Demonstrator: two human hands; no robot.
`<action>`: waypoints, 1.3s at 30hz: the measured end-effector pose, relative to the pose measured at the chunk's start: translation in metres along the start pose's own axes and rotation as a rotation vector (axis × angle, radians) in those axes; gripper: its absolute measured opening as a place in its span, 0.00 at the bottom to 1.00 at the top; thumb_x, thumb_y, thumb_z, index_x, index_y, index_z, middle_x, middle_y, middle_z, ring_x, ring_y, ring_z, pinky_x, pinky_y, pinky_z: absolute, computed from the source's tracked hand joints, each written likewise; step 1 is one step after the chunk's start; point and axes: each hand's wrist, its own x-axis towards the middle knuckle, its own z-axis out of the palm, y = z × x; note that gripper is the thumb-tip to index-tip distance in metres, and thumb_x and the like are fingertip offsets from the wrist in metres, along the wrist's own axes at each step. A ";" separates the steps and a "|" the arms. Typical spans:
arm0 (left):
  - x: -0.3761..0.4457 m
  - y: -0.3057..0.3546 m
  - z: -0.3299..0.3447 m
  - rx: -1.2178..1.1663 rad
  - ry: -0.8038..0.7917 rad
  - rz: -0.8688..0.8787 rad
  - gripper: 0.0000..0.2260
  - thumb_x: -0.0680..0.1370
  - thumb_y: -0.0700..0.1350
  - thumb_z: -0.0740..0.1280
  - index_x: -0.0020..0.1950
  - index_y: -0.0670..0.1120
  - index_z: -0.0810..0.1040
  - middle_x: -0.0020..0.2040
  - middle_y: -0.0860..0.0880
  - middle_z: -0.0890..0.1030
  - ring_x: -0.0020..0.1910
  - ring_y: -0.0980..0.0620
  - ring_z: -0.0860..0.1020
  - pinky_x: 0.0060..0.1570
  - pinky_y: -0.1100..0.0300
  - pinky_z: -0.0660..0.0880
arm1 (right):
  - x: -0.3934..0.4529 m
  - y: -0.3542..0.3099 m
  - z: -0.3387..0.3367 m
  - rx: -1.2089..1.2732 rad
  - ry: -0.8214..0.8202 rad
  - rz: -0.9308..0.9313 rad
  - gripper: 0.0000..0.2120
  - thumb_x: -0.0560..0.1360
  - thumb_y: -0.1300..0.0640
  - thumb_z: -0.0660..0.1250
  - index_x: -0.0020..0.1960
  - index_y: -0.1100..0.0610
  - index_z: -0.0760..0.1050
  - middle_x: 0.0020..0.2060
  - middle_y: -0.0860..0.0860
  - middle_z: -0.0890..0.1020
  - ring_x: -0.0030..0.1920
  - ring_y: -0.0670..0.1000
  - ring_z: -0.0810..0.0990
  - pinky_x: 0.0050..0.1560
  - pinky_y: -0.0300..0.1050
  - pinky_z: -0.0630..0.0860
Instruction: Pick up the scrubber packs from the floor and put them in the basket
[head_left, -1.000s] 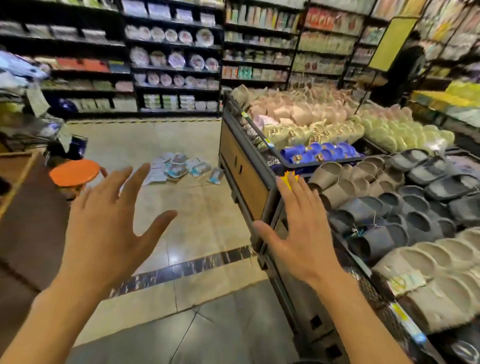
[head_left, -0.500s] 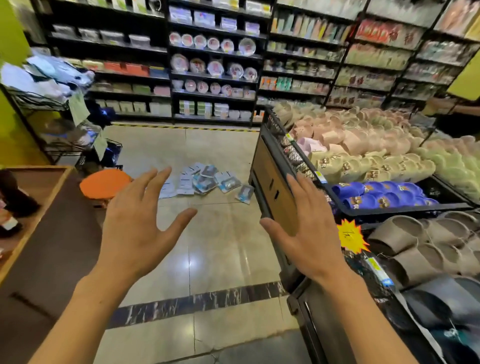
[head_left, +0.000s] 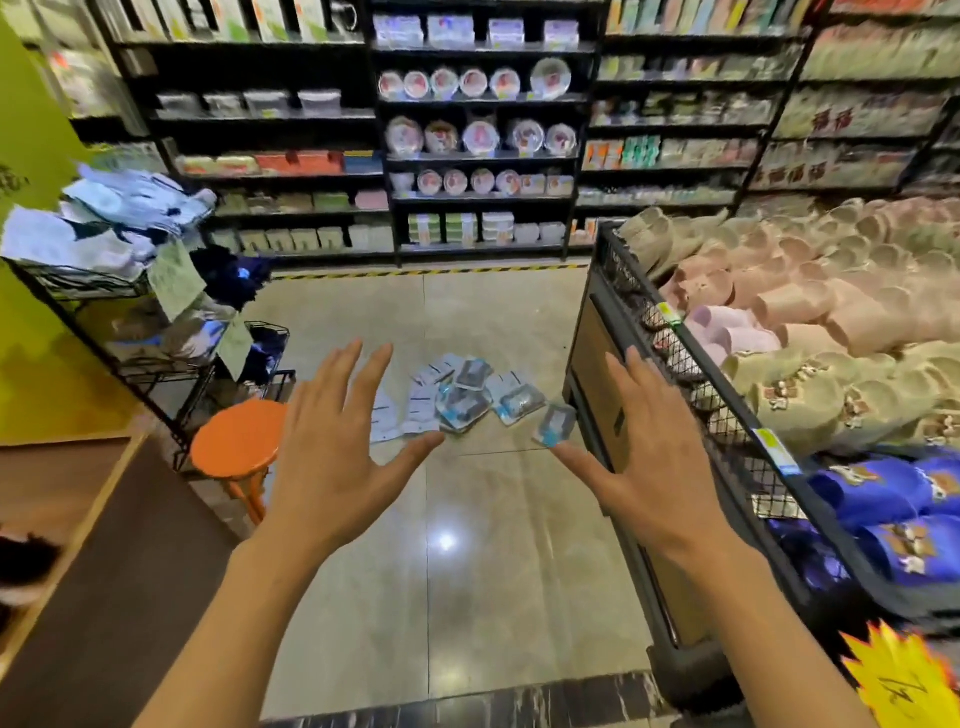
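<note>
change: view swings left and moves forward versus a second ago; the slipper bin slides off to the right edge and the scrubber packs come from far-left-of-centre to nearly dead centre, showing larger, between the two raised hands.
left hand: empty, fingers spread and straight, palm facing down/forward, same pose as half a second ago; hovers in the air, its fingertips overlapping the left end of the pile in view only, no contact.
right hand: empty, fingers straight and apart, thumb out toward the pile; held in front of the bin's end panel, touching nothing.
packs location: loose heap on the tiled floor, just beside the bin's near corner; one stray pack lies a little apart on the right, nearest the bin.
pack count: cannot tell, they overlap and the frame is soft; roughly a handful-plus.
basket: probably the black wire basket low on the left by the orange stool, but too blurred to be sure.
task meaning: approach only; person is closing on the pile, nothing lifted, nothing in any basket yet.
next need: get closer and reach down before either hand can grasp a pack.
risk: thin flat packs on smooth tile likely slide when pinched.
</note>
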 end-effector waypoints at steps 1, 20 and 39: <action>0.017 -0.003 0.007 0.008 0.004 -0.004 0.41 0.75 0.73 0.58 0.83 0.52 0.59 0.82 0.45 0.62 0.81 0.45 0.58 0.77 0.41 0.59 | 0.019 0.008 0.006 0.003 0.000 0.001 0.48 0.73 0.24 0.57 0.84 0.53 0.57 0.83 0.52 0.57 0.83 0.54 0.54 0.82 0.55 0.51; 0.375 -0.122 0.202 -0.117 -0.116 -0.019 0.39 0.76 0.71 0.59 0.82 0.52 0.60 0.78 0.44 0.69 0.76 0.42 0.68 0.73 0.39 0.66 | 0.374 0.134 0.140 -0.003 -0.075 0.111 0.50 0.72 0.20 0.53 0.84 0.49 0.52 0.84 0.49 0.52 0.83 0.50 0.50 0.82 0.54 0.50; 0.669 -0.138 0.454 -0.136 -0.328 -0.030 0.39 0.75 0.71 0.59 0.82 0.53 0.60 0.81 0.47 0.66 0.77 0.44 0.66 0.74 0.42 0.64 | 0.635 0.358 0.259 -0.060 -0.184 0.259 0.51 0.74 0.24 0.55 0.83 0.58 0.57 0.82 0.59 0.58 0.83 0.59 0.54 0.81 0.60 0.55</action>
